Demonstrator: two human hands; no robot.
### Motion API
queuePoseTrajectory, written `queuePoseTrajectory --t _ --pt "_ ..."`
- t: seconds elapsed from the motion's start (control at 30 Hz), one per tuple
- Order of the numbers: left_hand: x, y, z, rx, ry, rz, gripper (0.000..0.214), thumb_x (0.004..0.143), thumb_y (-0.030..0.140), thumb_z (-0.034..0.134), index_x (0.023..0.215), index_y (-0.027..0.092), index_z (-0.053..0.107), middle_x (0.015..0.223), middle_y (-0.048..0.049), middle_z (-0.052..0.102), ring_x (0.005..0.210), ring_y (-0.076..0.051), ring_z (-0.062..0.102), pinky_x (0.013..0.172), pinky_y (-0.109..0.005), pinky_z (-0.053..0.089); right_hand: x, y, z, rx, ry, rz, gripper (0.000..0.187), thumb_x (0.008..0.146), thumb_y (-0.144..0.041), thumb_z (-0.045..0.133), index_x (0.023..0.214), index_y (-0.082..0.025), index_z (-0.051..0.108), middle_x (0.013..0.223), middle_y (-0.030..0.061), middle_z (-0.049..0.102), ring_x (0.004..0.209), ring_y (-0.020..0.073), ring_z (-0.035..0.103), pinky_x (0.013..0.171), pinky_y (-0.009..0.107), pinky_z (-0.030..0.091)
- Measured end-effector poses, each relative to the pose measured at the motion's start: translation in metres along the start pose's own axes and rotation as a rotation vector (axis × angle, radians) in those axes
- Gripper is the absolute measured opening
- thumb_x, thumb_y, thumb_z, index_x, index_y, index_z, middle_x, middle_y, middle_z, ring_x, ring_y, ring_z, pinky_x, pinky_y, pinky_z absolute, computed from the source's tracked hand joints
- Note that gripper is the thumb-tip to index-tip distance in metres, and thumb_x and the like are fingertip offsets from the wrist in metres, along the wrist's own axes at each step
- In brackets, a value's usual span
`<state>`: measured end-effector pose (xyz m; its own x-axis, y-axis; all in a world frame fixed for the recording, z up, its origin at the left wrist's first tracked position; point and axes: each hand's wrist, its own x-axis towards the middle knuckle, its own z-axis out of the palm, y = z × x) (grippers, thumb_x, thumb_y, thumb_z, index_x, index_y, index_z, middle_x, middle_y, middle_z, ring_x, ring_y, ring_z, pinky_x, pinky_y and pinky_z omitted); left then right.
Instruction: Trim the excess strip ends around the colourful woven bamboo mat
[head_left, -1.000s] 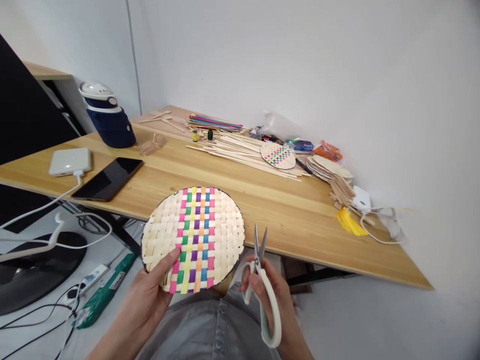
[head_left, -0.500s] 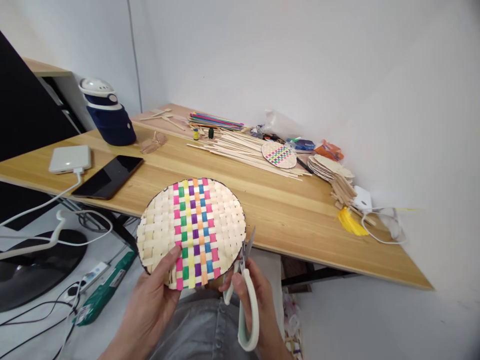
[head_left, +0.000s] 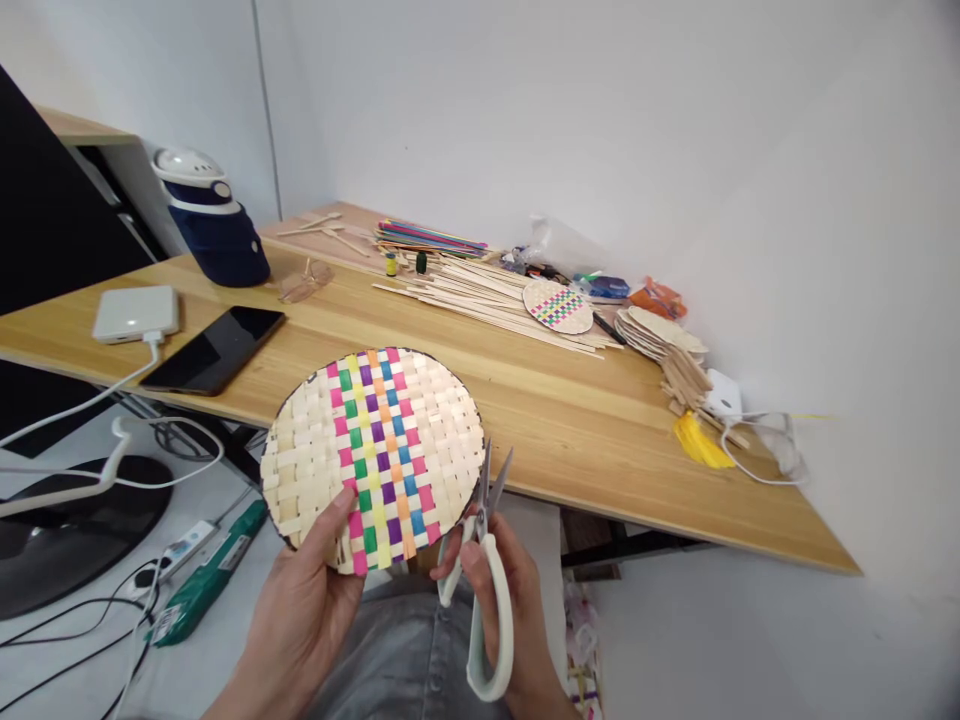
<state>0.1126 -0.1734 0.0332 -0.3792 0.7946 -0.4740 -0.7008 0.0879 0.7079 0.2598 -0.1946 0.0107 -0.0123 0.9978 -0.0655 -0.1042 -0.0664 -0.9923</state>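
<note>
My left hand (head_left: 304, 590) grips the lower edge of an oval woven mat (head_left: 450, 430), thumb on top and fingers hidden beneath. The mat is pale straw with a band of pink, green, yellow, purple, orange and blue checks, and a dark edging runs round its rim. In my right hand (head_left: 514, 590) is a pair of scissors (head_left: 491, 590) with white handles. Their blades are parted and point up, just beside the mat's right edge; whether they touch it I cannot tell.
On the wooden table (head_left: 600, 430) lie a phone (head_left: 214, 350), a white power bank (head_left: 136, 313), a blue-sleeved bottle (head_left: 217, 235), pale strips (head_left: 480, 305), a smaller woven oval (head_left: 557, 306), a stack of oval pieces (head_left: 652, 333) and yellow strips (head_left: 701, 442). Cables hang at the left.
The mat has moved slightly left and turned a little in my left hand. The scissor blades have spread wider, and my right hand has shifted slightly left.
</note>
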Motion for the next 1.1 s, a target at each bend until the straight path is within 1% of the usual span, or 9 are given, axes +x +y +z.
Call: queuePoseTrajectory --t 0.13,0.3,0.4,0.5,0.7,0.87,1.0,1.1 --pt "-0.001 0.000 0.002 -0.004 0.005 0.013 0.047 0.093 0.005 0.056 0.133 0.030 0.061 0.129 -0.0027 0.072 0.125 -0.021 0.061 0.096 -0.025 0.054 -0.002 0.002 0.000 -0.003 0.004 -0.017 0.041 0.088 -0.060 0.059 0.095 -0.020 0.061 0.076 0.0034 0.063 0.066 0.0152 0.057 0.061 0.026 0.047" --pt "-0.005 0.000 0.006 -0.027 0.025 -0.012 0.050 0.091 0.001 0.055 0.133 0.028 0.062 0.128 -0.0041 0.072 0.125 -0.023 0.061 0.094 -0.026 0.055 -0.002 0.003 0.001 -0.023 0.014 -0.064 0.036 0.090 -0.056 0.058 0.090 -0.020 0.061 0.074 0.0035 0.063 0.066 0.0154 0.058 0.061 0.026 0.048" --pt "-0.006 -0.001 0.006 -0.026 0.028 -0.023 0.051 0.090 0.000 0.058 0.132 0.029 0.063 0.130 -0.0039 0.071 0.127 -0.024 0.059 0.093 -0.027 0.056 -0.001 0.001 0.002 -0.038 0.027 -0.055 0.038 0.088 -0.057 0.059 0.085 -0.020 0.061 0.073 0.0041 0.064 0.064 0.0158 0.058 0.059 0.026 0.048" --pt "-0.006 -0.004 0.006 -0.020 0.026 -0.021 0.050 0.090 0.004 0.060 0.132 0.031 0.062 0.130 -0.0030 0.071 0.126 -0.025 0.060 0.093 -0.029 0.057 -0.001 -0.001 0.004 -0.025 0.022 -0.049 0.038 0.088 -0.057 0.059 0.084 -0.020 0.060 0.073 0.0039 0.063 0.066 0.0160 0.058 0.060 0.026 0.048" --pt "-0.004 -0.009 0.005 -0.005 0.006 -0.017 0.050 0.090 0.005 0.060 0.134 0.029 0.061 0.131 -0.0043 0.071 0.124 -0.026 0.061 0.093 -0.030 0.057 -0.001 0.000 0.006 0.027 0.039 -0.055 0.037 0.088 -0.057 0.060 0.089 -0.020 0.061 0.070 0.0026 0.063 0.063 0.0156 0.058 0.057 0.025 0.047" --pt "-0.005 -0.004 0.007 -0.025 0.030 -0.039 0.050 0.089 0.004 0.061 0.131 0.030 0.063 0.132 -0.0034 0.070 0.124 -0.026 0.061 0.091 -0.031 0.058 0.001 0.003 0.003 -0.016 0.067 -0.045 0.041 0.086 -0.059 0.060 0.094 -0.019 0.062 0.072 0.0040 0.065 0.063 0.0161 0.057 0.056 0.026 0.046" --pt "-0.002 0.000 0.009 -0.074 0.016 -0.015 0.043 0.089 0.005 0.061 0.125 0.028 0.068 0.129 -0.0038 0.071 0.131 -0.026 0.056 0.090 -0.030 0.059 0.003 0.009 -0.002 0.028 0.118 0.003 0.045 0.084 -0.060 0.063 0.105 -0.020 0.060 0.069 0.0013 0.064 0.060 0.0158 0.057 0.057 0.028 0.046" --pt "0.001 -0.001 0.010 -0.105 0.018 0.002 0.040 0.091 0.006 0.060 0.124 0.026 0.068 0.130 -0.0050 0.071 0.129 -0.025 0.058 0.090 -0.030 0.058 0.003 0.013 -0.004 0.054 0.108 0.019 0.046 0.084 -0.060 0.063 0.107 -0.020 0.059 0.067 0.0005 0.063 0.061 0.0165 0.058 0.059 0.029 0.045"
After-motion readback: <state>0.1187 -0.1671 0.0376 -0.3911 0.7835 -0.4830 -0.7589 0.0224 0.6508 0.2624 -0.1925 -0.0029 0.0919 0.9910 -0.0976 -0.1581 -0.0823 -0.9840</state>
